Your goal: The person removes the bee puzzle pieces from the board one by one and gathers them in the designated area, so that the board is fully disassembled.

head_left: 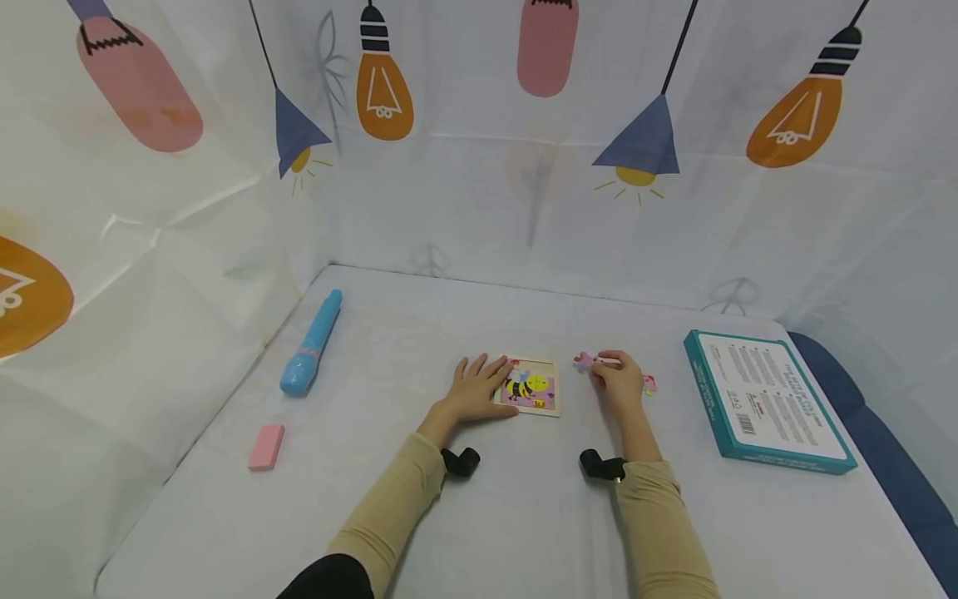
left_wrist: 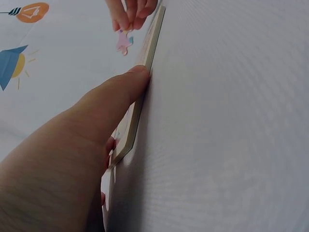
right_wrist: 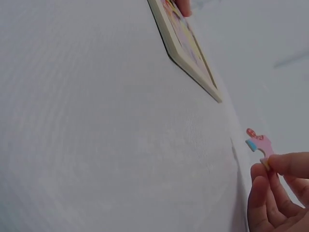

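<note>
A small wooden puzzle board (head_left: 558,398) with a yellow-and-black bee picture lies on the table. Across its left side rests my left hand (head_left: 473,394), fingers spread and fairly straight, the thumb (left_wrist: 120,87) along the near edge. To the right of the board, my right hand (head_left: 619,384) pinches a pink puzzle piece (right_wrist: 262,143) between thumb and fingertips. That piece has red and blue patches and is held above the table, apart from the board. Another pink-and-red puzzle piece (head_left: 649,383) lies just right of the right hand, partly hidden by it.
A teal-edged box (head_left: 771,399) lies at the right, near a dark blue chair (head_left: 883,433). On the left are a blue microphone-shaped object (head_left: 311,345) and a pink block (head_left: 266,448). Printed white curtains (head_left: 479,200) hang behind and left of the table.
</note>
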